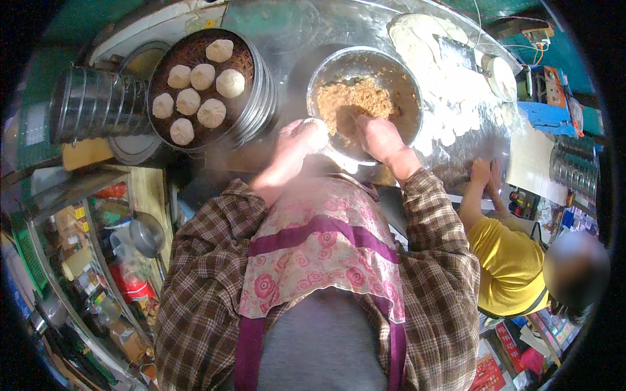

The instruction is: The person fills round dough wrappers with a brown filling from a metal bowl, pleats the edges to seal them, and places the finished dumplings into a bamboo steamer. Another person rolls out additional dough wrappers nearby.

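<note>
My left hand (297, 139) holds a round white piece of dough (319, 133) at the near left rim of a metal bowl (415, 97). The bowl contains a crumbly orange-brown filling (364, 97). Over the filling, my right hand (380, 137) has its fingers curled in. Shadow hides its fingertips, and whether a thin utensil is in them is unclear. To the left, several pleated buns (211, 113) sit spaced apart on the dark woven liner (208, 138) of a round steamer (259, 93).
Stacked metal steamer rings (93, 105) stand at far left. Beyond the bowl to the right lie a large dough mass (415, 36), a dough scraper or broad blade (456, 53) and small dough pieces (452, 122). A co-worker in a yellow shirt (508, 269) works at the table's right end.
</note>
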A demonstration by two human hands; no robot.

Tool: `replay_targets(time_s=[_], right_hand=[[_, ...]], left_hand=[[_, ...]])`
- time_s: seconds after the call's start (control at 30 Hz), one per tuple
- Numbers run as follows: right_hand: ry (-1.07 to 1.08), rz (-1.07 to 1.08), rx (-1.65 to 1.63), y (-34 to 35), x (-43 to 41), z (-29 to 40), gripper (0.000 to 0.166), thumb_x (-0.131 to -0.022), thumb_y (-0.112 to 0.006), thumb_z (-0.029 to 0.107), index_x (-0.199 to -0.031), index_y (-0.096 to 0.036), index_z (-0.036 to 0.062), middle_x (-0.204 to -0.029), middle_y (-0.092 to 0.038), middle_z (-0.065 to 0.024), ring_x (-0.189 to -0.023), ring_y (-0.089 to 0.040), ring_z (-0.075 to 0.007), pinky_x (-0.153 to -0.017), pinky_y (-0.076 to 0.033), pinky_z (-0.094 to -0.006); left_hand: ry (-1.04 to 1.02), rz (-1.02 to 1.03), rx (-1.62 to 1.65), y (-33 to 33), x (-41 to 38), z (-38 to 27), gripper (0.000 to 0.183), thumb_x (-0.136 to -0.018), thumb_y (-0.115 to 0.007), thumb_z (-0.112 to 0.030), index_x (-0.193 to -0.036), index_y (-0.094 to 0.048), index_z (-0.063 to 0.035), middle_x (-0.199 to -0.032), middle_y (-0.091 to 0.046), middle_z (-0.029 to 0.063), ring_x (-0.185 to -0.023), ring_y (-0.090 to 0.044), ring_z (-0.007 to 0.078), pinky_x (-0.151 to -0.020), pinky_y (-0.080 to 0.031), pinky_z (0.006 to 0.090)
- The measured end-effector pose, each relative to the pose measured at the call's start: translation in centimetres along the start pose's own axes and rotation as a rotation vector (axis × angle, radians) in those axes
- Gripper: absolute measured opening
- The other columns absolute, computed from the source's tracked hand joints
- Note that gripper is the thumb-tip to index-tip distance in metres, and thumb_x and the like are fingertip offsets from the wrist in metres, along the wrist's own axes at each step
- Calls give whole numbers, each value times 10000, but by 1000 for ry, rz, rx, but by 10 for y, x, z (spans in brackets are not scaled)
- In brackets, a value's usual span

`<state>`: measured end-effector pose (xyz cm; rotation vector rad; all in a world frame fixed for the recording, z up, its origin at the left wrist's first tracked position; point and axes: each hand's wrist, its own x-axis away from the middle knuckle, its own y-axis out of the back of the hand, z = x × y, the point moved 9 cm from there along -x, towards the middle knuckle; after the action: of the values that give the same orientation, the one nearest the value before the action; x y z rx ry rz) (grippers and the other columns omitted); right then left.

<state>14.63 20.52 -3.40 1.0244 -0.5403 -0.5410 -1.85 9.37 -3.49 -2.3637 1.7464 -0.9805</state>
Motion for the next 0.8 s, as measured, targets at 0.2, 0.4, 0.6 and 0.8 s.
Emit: replay_targets(time_s=[0.2,0.4,0.6,0.8], right_hand=[[-37,73,-34,2,4,9,142,-907,-624,162,-941,-680,36,-843,-704,-223,-808,-700,-419,-736,-565,-520],[24,11,-139,-1,6,21,156,-887,-626,142,-972,-688,27,-855,-701,-234,-806,-683,-437,-723,-546,-535],[30,86,-204,-3,2,35,178,-907,-625,81,-1056,-708,31,-929,-706,-251,-884,-687,-448,-801,-551,-502],[-29,74,-495,11,20,30,152,-942,-662,69,-1049,-720,-22,-899,-730,-172,-837,-718,-302,-783,-563,-382]], left_hand=[[-6,21,-10,0,0,0,248,-998,-675,-228,-1109,-723,-12,-967,-703,12,-851,-640,103,-779,-523,277],[8,-16,-103,1,-2,2,257,-998,-682,-219,-1143,-712,-10,-992,-706,24,-885,-659,112,-805,-536,282],[17,-24,-55,-2,3,-1,244,-997,-681,-204,-1145,-713,-12,-1001,-707,17,-894,-651,108,-811,-530,280],[5,-21,-65,-1,3,-1,241,-1001,-669,-207,-1130,-728,-13,-1012,-719,22,-897,-650,104,-809,-525,274]])
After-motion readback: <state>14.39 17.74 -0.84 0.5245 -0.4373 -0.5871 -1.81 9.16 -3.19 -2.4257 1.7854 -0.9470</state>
